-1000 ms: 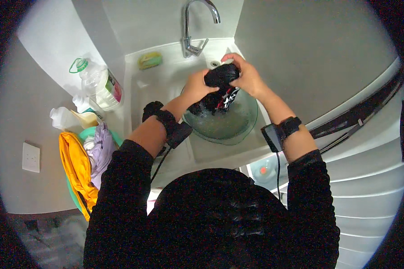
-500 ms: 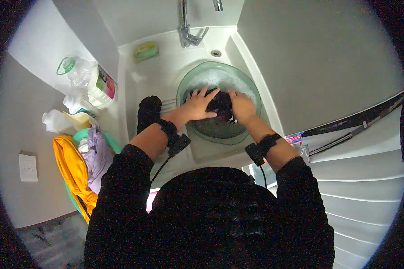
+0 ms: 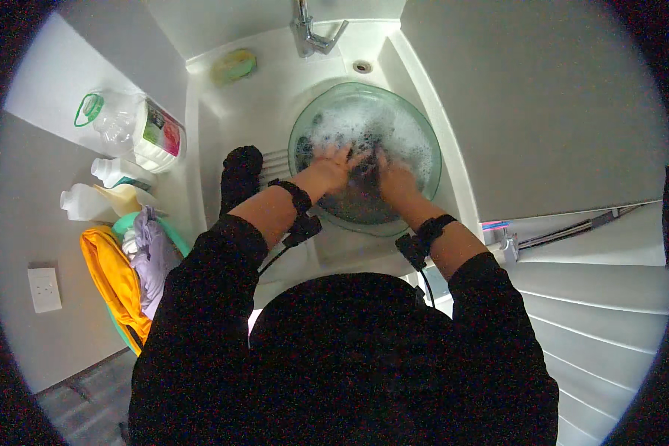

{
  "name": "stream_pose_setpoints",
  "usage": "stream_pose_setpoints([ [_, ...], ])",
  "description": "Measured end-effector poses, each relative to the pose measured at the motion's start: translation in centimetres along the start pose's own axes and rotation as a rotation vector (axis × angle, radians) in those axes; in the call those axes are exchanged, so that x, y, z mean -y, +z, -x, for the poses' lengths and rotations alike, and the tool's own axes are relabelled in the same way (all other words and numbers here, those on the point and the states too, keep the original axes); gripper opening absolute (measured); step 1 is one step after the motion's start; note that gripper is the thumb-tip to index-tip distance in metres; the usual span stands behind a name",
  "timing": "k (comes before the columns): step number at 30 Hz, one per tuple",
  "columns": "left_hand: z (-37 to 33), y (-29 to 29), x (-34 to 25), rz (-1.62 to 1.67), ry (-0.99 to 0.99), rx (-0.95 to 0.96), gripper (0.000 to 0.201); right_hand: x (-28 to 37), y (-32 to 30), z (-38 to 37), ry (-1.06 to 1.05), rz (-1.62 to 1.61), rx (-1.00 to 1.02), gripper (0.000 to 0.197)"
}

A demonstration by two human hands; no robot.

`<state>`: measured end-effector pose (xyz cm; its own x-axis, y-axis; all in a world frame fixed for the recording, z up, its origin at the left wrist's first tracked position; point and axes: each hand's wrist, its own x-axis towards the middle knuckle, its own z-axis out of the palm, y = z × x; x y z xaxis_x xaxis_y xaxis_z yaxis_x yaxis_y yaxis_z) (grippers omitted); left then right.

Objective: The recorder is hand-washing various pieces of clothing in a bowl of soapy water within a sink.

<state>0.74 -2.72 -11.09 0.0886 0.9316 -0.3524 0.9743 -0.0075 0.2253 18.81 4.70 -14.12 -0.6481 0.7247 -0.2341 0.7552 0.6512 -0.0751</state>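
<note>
A pale green translucent basin (image 3: 432,134) of sudsy water sits in the white sink. Black cloth (image 3: 366,165) lies in it, mostly under water and foam. My left hand (image 3: 333,169) presses down on the cloth with its fingers spread, fingertips in the suds. Beside it, my right hand (image 3: 398,182) is curled at the cloth, fingers partly hidden by foam, seemingly gripping it. Both wrists wear black straps with small boxes and cables. A bunched black garment (image 3: 240,175) rests on the ribbed washing surface left of the basin.
Behind the basin stand a chrome tap (image 3: 314,39) and a soap dish (image 3: 235,67). Along the left are a large clear bottle (image 3: 119,123), a white bottle (image 3: 123,173) and a green tub holding orange cloth (image 3: 115,264) and lilac cloth (image 3: 152,260). A grey panel (image 3: 535,111) borders the right.
Both hands have pushed the black cloth down; it stood above the water before and now lies mostly under it. Foam has spread over it. The view has shifted slightly.
</note>
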Motion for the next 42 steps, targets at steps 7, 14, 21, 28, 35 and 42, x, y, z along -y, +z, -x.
stream_pose_setpoints([
  [7,-2.9,2.9,2.4,-0.032,0.027,0.214,0.098,0.6,-0.4,0.5,-0.078,-0.106,-0.047,0.057],
  [14,-7.1,6.7,3.8,-0.21,0.105,0.143,0.094,-1.1,1.8,-1.0,-0.203,0.111,-0.095,0.071],
  [21,-7.0,2.7,2.9,0.031,0.126,0.343,0.092,-1.9,2.5,-1.3,-0.177,-0.052,-0.094,0.049],
  [28,-0.3,1.8,1.0,0.014,0.153,0.045,0.095,1.1,-1.9,0.5,-0.101,-0.033,-0.03,0.045],
  [35,0.9,0.3,3.9,0.492,0.427,-0.02,0.097,2.1,-12.8,0.0,-0.106,-0.567,0.418,0.059],
  [42,5.6,-7.2,-1.4,1.246,0.472,-0.315,0.091,5.3,-23.9,3.0,-0.145,-1.039,0.031,0.038],
])
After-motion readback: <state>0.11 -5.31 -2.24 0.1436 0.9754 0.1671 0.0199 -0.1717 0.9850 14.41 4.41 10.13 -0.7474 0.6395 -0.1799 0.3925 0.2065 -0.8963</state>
